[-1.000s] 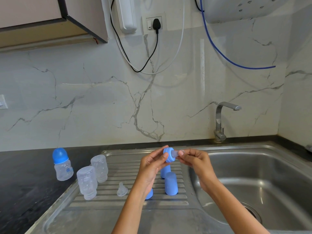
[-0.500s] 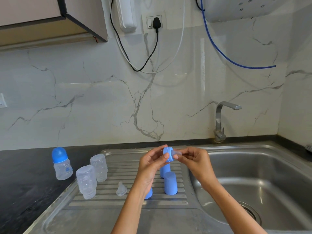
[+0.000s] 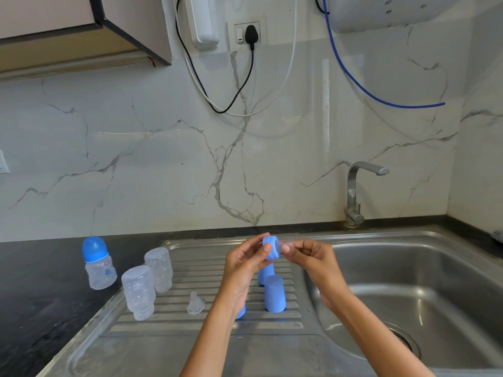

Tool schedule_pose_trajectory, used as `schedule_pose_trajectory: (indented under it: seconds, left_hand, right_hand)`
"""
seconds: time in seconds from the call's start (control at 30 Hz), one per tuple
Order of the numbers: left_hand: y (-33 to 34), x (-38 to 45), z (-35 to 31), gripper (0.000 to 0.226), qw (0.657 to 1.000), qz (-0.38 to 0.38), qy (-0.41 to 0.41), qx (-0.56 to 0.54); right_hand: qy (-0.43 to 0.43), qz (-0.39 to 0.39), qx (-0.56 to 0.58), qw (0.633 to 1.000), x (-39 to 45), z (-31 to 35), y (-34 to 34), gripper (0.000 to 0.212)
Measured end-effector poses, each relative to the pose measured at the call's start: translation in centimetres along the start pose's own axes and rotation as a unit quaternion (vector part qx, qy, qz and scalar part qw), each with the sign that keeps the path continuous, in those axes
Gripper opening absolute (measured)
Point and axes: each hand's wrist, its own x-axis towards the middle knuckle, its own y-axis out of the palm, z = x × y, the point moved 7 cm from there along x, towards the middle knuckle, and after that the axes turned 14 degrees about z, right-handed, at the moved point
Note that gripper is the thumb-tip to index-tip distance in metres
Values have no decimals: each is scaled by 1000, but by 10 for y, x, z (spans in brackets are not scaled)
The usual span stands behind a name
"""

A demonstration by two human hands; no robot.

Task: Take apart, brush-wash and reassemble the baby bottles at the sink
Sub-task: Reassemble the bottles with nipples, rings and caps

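White veined marble backs a ribbed steel drainboard. Above it, the left hand pinches a blue plastic screw ring while the right hand, at its 3 o'clock, pinches a clear silicone teat poking through. Two inverted clear bottles stand at 9 o'clock.

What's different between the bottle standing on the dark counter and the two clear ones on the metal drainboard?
The bottle on the counter stands upright with its blue cap on. The two bottles on the drainboard stand upside down, mouths down, with no caps or collars. It sits on black stone; they sit on ribbed steel. All three have clear bodies of similar shape.
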Motion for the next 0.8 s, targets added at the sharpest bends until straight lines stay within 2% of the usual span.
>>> schedule_pose_trajectory:
  seconds: [0.13,0.2,0.33,0.57,0.8]
  left_hand:
    - [1,-2,-2,37,999,5,-18,-44]
    - [2,-3,-4,40,998,15,-24,-55]
    - [8,-4,-3,41,997,32,-44,-48]
    - [13,-4,0,40,995,52,-55,-63]
    - [20,-3,4,37,992,62,-62,-96]
  right_hand:
    - [29,46,58,997,-1,-3,8,26]
    - [23,65,42,997,-1,0,10,35]
    - [5,57,-26,998,1,3,11,36]
    - [-29,35,-55,997,0,7,8,17]
    - [-15,-20,42,999,-1,-2,1,7]
